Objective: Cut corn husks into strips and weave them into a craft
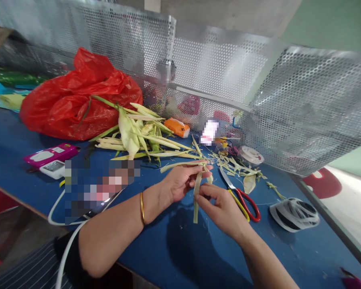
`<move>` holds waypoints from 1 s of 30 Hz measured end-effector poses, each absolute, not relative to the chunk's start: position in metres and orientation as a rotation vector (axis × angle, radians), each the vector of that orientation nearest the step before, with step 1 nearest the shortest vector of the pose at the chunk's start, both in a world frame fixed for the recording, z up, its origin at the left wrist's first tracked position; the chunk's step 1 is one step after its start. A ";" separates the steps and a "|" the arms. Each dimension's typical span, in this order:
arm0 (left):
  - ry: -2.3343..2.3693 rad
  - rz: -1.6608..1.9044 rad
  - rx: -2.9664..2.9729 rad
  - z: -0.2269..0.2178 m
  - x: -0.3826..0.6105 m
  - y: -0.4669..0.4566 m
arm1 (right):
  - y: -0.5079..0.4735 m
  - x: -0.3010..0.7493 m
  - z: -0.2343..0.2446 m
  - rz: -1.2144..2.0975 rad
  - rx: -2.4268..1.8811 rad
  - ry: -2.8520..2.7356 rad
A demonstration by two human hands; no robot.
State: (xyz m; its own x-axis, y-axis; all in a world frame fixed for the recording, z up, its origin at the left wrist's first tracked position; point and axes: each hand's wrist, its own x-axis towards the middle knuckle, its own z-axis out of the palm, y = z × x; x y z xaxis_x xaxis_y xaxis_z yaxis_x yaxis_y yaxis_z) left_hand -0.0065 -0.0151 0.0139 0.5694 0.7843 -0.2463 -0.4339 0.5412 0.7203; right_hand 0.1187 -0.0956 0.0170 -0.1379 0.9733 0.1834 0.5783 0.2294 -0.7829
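Note:
Pale green corn husk strips (197, 188) are held between both hands above the blue table. My left hand (182, 182), with a gold bangle at its wrist, pinches the strips where they meet. One strip sticks out to the left over its fingers, and another hangs down. My right hand (218, 202) has thumb and fingers closed on the hanging strip. Just right of that hand lie scissors (240, 196) with a red and a yellow handle, blades pointing away. Beyond the left hand is a heap of corn husks (130, 134).
A red plastic bag (84, 100) stands at the back left, before a perforated metal screen (216, 64). Husk scraps (233, 162) and a white spool (251, 155) lie behind the scissors. A thread-wrapped bundle (295, 214) sits right. A white cable (66, 251) crosses the table's left edge.

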 end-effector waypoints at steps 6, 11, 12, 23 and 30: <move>0.567 0.698 0.679 0.017 -0.011 -0.013 | -0.087 0.138 0.014 0.285 -1.542 -1.392; 0.609 0.749 0.766 0.014 -0.008 -0.016 | -0.082 0.133 0.006 0.557 -1.517 -1.544; 0.643 0.760 0.793 0.014 -0.007 -0.017 | -0.082 0.132 0.007 0.542 -1.520 -1.566; 0.770 0.808 0.899 0.007 -0.005 -0.014 | -0.089 0.158 0.030 0.583 -1.624 -1.731; 0.630 0.665 0.830 0.015 -0.009 -0.014 | -0.076 0.164 0.017 0.601 -1.471 -1.511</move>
